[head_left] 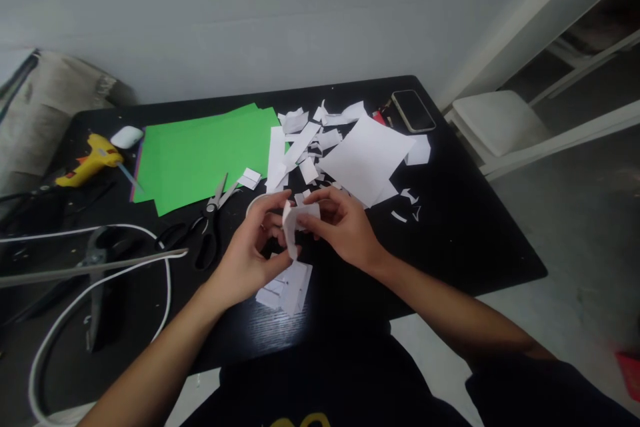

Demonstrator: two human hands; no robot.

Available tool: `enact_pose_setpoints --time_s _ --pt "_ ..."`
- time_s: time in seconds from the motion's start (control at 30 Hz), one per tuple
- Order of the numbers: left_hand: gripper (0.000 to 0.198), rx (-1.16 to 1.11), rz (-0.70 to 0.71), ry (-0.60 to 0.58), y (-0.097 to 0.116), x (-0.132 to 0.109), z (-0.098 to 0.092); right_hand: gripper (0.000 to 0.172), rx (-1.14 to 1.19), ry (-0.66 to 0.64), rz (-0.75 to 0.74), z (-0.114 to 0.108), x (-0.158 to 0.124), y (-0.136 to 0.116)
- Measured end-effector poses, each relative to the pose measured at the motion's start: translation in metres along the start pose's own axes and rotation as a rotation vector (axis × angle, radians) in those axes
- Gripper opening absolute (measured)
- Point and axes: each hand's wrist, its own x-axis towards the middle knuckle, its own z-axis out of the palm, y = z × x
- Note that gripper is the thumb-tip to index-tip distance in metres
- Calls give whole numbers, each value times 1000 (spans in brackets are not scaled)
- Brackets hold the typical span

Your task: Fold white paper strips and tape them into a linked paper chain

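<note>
Between my two hands, above the black table, is a small white folded paper piece [291, 230]. My left hand [253, 247] grips its left side, with the thumb at the lower edge and a finger at the top. The fingers of my right hand [345, 223] pinch the right part of the same piece, thumb in front. Just below lie several small white paper pieces [287, 290] with dark lines drawn on them. Black-handled scissors [212, 207] lie with blades apart to the left of my left hand.
Green sheets [210, 153] cover the back left, with a yellow glue gun [93, 160] and a white mouse [127, 137] beside them. White paper scraps [303, 147] and a larger white sheet [367, 157] lie beyond my hands. A phone [413, 111] rests back right; a white cable [169, 287] loops at left.
</note>
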Motion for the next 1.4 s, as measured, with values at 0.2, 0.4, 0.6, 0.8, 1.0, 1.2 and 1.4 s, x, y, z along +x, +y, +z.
enact_pose_setpoints --time_s 0.2,0.4,0.6,0.8,1.0,1.2,1.4 --pt "65 173 42 43 1 1 0 37 -15 -7 -44 3 -5 0" --pt "56 254 47 58 7 1 -2 40 -20 -2 -30 3 -5 -3" --pt "47 263 70 119 7 0 -3 39 -22 1 -24 3 -6 -5" --pt "32 89 40 58 6 1 0 40 33 -2 -42 3 -5 -4" --pt "32 8 34 16 -1 0 -1 40 27 3 -67 3 -3 -3" --pt "35 68 98 3 -1 0 -2 32 -132 21 -233 -2 -3 -3" --pt "41 62 139 -2 -1 -1 -4 32 -150 0 -236 -2 -5 -4"
